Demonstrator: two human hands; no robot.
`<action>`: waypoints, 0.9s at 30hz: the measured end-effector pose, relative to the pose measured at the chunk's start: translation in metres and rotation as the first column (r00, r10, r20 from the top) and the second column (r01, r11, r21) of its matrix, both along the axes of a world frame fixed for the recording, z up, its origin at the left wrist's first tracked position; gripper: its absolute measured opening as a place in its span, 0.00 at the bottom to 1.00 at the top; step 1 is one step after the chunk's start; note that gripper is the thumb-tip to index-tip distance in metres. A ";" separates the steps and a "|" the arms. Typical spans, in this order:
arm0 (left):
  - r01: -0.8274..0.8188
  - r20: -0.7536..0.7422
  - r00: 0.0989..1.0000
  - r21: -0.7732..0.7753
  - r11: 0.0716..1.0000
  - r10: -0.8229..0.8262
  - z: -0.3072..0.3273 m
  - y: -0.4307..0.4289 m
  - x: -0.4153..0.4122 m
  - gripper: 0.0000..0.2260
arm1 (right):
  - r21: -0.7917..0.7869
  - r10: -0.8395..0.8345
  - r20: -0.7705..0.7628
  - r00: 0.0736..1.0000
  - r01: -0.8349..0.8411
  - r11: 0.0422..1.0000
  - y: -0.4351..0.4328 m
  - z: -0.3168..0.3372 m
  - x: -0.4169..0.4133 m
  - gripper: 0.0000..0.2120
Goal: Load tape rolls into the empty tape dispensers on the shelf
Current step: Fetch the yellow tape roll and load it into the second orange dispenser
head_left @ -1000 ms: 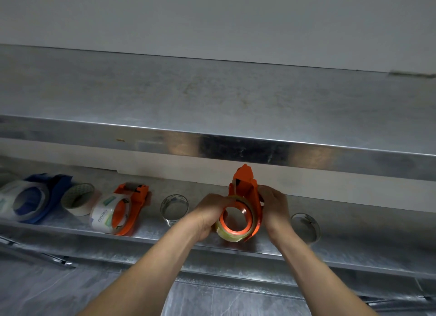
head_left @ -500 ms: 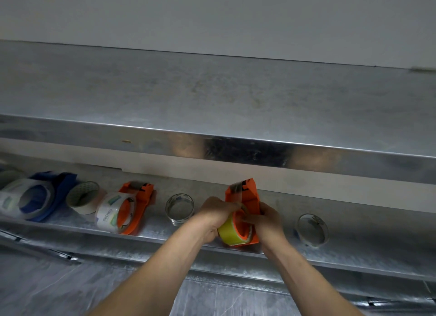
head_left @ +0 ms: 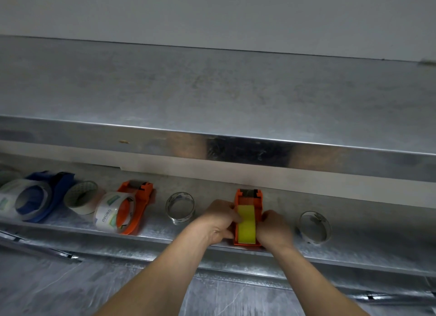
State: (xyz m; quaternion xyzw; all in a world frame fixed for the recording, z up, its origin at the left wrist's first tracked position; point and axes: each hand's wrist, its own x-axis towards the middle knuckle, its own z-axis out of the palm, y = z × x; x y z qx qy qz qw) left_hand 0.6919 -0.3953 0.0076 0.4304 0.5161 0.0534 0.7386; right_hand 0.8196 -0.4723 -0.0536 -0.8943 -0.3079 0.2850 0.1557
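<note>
Gripping the orange dispenser from either side, the left hand and the right hand held it low at the front edge of the lower shelf, fingers curled tight against its flanks. A second before, it had been held up on edge with the open core of the yellow roll facing the camera. It was then turned over, so that the roll's yellow band faced up and the cutter end pointed at the back wall. By the look of it the roll was seated, and this dispenser was close to loaded, though whether the tape end was fed to the cutter could not be told. Three dispensers were in sight, each carrying a roll: the one in hand, a second orange dispenser with a printed clear roll, and a blue dispenser with another clear roll. Three rolls stood loose on the same shelf: one pale roll and two transparent rolls, one to either side of the hands. Something at the far left edge was cut off.
</note>
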 end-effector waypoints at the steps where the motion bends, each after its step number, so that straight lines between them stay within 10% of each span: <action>1: 0.008 -0.006 1.000 -0.002 1.000 -0.008 0.000 -0.002 0.000 0.11 | 0.000 -0.001 0.005 1.000 0.001 1.000 -0.002 0.001 0.002 0.13; 8: 0.042 -0.005 0.999 0.023 0.999 -0.042 -0.001 -0.005 -0.002 0.09 | 0.186 -0.170 -0.299 0.939 0.232 0.955 -0.004 0.010 0.008 0.21; 27: 0.042 -0.016 0.999 0.105 0.994 -0.040 0.017 -0.005 -0.018 0.09 | 0.304 -0.276 -0.346 0.897 0.385 0.872 -0.014 0.039 -0.011 0.24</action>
